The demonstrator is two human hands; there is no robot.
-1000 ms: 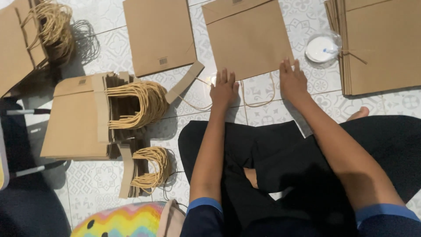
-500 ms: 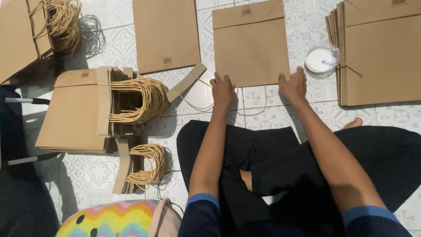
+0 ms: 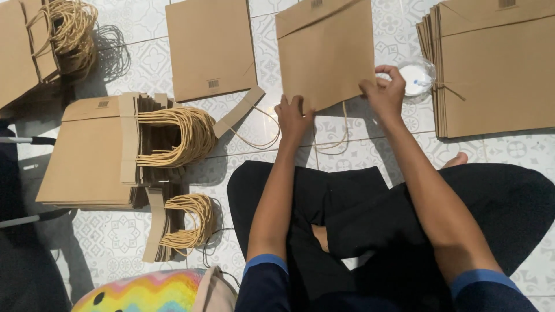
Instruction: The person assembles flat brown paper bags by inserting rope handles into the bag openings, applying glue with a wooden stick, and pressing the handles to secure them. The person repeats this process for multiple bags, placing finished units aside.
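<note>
A flat brown paper bag point(image 3: 326, 49) lies on the tiled floor in front of me. My left hand point(image 3: 293, 117) presses on its near left corner. My right hand point(image 3: 384, 89) pinches its near right corner. A twine handle point(image 3: 332, 138) loops out from under the bag's near edge toward my crossed legs. A loose cardboard strip with a twine handle point(image 3: 240, 112) lies just left of my left hand.
Another flat bag point(image 3: 211, 49) lies to the left. A stack of finished bags with twine handles point(image 3: 115, 153) sits at left, handle strips point(image 3: 182, 228) below it. A thick pile of flat bags point(image 3: 497, 69) is at right, a small glue tub point(image 3: 417, 76) beside it.
Both hands have gone from lying flat on the floor near the bag's edge to gripping its near corners. The view has tilted, so everything sits lower in frame.
</note>
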